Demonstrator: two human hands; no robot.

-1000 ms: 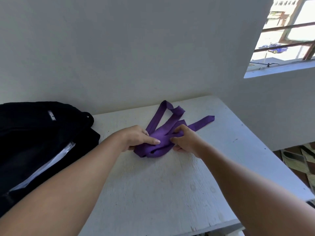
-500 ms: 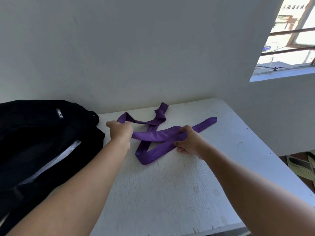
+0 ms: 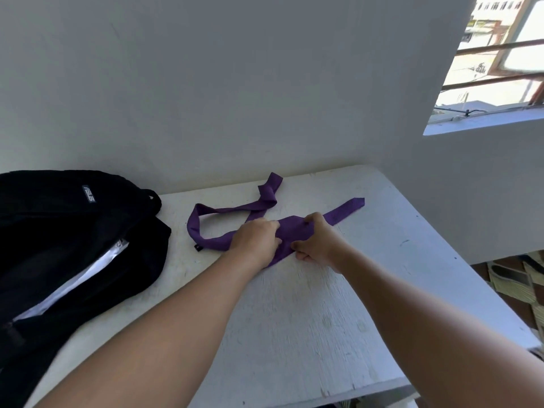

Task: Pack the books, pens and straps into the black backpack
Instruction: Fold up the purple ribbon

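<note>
Now both hands — left hand (image 3: 255, 241), right hand (image 3: 319, 242) — grip purple strap (image 3: 223, 242).

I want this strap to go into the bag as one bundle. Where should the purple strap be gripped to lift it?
Probably at the gathered middle, where the left hand and right hand already pinch the purple strap, closing on it from above. Its layers overlap there, while the loop to the left and the two loose ends lie spread flat on the table.
</note>
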